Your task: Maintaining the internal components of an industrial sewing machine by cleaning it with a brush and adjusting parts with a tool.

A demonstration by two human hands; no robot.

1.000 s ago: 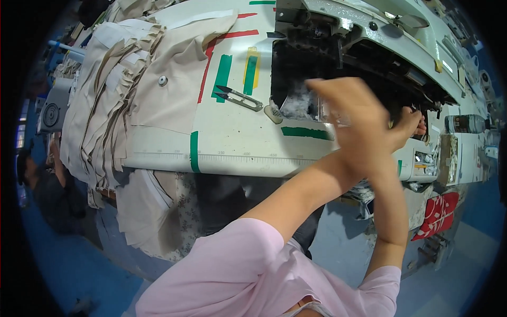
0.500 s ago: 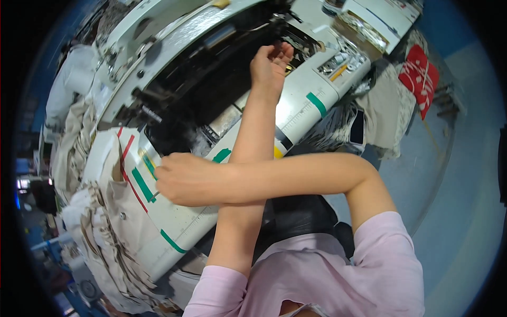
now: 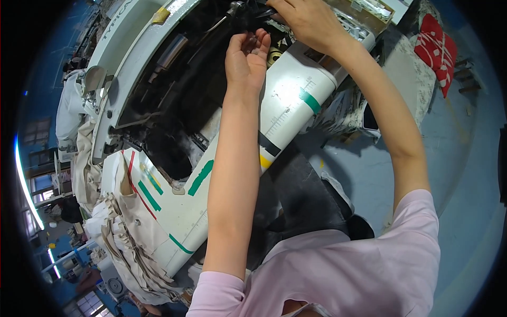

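A sewing machine [image 3: 122,74] is tipped back, with its dark underside facing me over the opening in the white table [image 3: 288,92]. My left hand [image 3: 245,63] is held palm up over the opening, its fingers loosely curled and apart. I cannot make out anything in its palm. Beyond it, at the far end of the opening, my right hand [image 3: 309,21] has its fingers closed at a dark part of the machine. What they grip is partly cut off by the frame's top edge.
Beige cloth pieces [image 3: 124,238] are heaped on the table's left end. An open metal-filled tray [image 3: 375,8] stands at the far right, near a red patterned cloth [image 3: 435,50]. A black seat [image 3: 306,195] is below the table's front edge.
My right hand has moved from the table's left part, where its forearm crossed over my left arm, to the far end of the machine. My left hand has shifted slightly left.
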